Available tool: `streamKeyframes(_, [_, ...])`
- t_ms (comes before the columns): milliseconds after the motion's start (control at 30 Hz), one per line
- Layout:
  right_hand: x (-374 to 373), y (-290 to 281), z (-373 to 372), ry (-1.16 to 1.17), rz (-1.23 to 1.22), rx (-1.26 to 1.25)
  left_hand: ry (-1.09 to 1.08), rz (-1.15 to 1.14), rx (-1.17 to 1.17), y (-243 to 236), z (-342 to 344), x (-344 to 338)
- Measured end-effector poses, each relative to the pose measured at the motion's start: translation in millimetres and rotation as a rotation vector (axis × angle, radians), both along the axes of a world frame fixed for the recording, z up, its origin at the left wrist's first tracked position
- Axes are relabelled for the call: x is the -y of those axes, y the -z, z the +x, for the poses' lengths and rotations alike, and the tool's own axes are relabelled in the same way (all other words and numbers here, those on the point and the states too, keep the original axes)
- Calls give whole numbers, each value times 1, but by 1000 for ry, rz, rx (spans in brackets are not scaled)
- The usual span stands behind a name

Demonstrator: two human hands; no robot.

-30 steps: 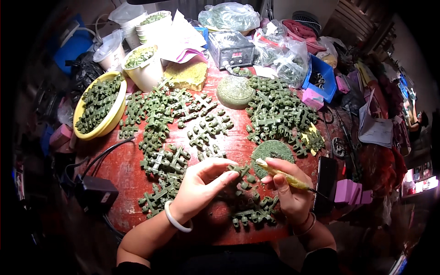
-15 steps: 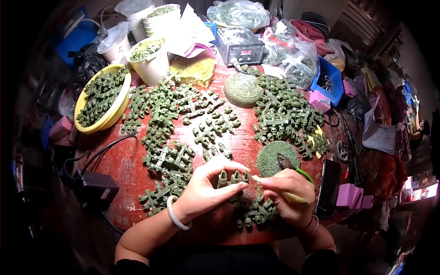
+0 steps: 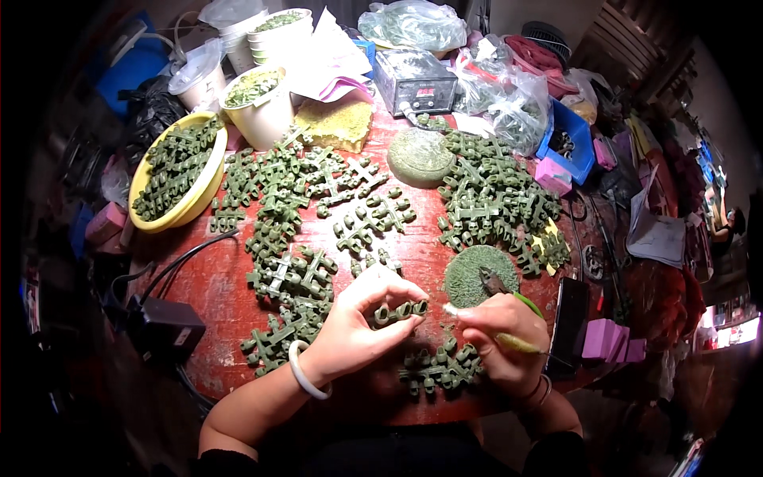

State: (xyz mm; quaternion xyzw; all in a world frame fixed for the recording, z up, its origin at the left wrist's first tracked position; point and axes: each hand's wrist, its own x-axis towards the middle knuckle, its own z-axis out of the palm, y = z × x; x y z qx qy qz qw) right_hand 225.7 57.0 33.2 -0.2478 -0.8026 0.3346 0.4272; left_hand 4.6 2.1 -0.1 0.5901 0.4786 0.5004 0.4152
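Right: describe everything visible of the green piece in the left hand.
The green piece is held in the left hand, above the red table. A row of rounded, hollow-looking ends shows, running left to right; it looks like wax or plastic. The hand hides the rest. The right hand holds a tool clear of it.

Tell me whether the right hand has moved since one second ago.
Yes. Judged against the green disc, the right hand has moved down the picture and now covers less of the disc.
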Motion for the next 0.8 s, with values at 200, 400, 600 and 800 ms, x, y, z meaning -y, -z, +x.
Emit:
streamKeyframes(200, [1,1,2,-32,-173,-18,105,-167,290,-1,0,2])
streamKeyframes(400, [1,2,1,-42,-177,-48,164,-469,745,-10,-1,2])
streamKeyframes(600, [0,3,3,-53,-154,-43,176,-423,712,-5,-2,1])
streamKeyframes(800, [0,1,4,-60,-191,-49,216,-338,671,0,-4,1])
